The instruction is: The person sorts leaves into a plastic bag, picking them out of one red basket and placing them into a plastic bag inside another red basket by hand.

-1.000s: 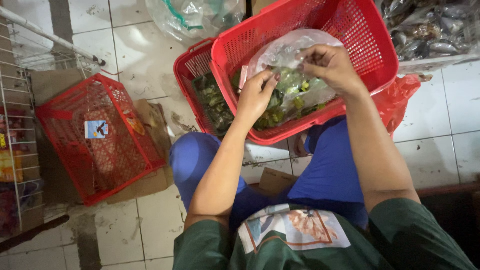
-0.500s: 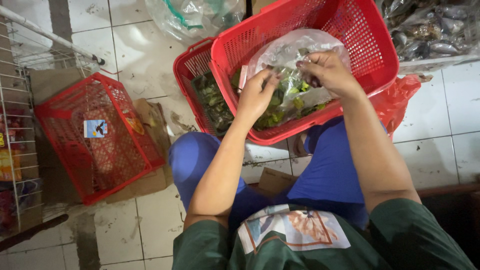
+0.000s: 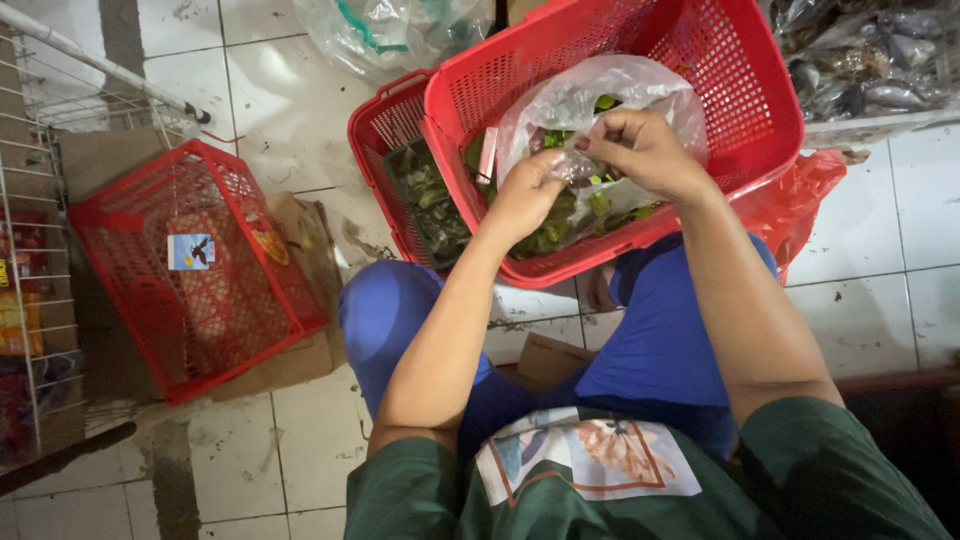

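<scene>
Both hands have drawn closer together since half a second ago, the right hand [image 3: 645, 150] sliding leftward over the clear plastic bag [image 3: 600, 105] until its fingertips nearly meet those of the left hand [image 3: 525, 195]. Each hand pinches the bag's gathered plastic at the middle, right fingers curled tight on a twisted fold, left thumb and fingers closed on the plastic just below it.

Green leaves show through the bag, which lies inside the large red basket [image 3: 740, 110] tilted on the person's lap, its open side facing the camera. More loose greens [image 3: 545, 235] lie at the basket's near edge under the left wrist. Just left of it, touching its side, a second red basket [image 3: 385, 140] holds a dark tray of greens [image 3: 430, 200].

Blue trousers [image 3: 650, 340] cover the knees beneath the baskets, and a red plastic bag [image 3: 790, 200] pokes out at the right from under the large one. A small cardboard piece [image 3: 545, 358] lies on the tiled floor [image 3: 250, 110] between the legs. Farther left, well apart, a third red basket [image 3: 190, 270] rests on flattened cardboard beside a white wire rack [image 3: 30, 250]. At the far right, a tray of fish [image 3: 870, 60] sits at the frame's edge, and a clear bag [image 3: 390, 30] lies at the far middle.
</scene>
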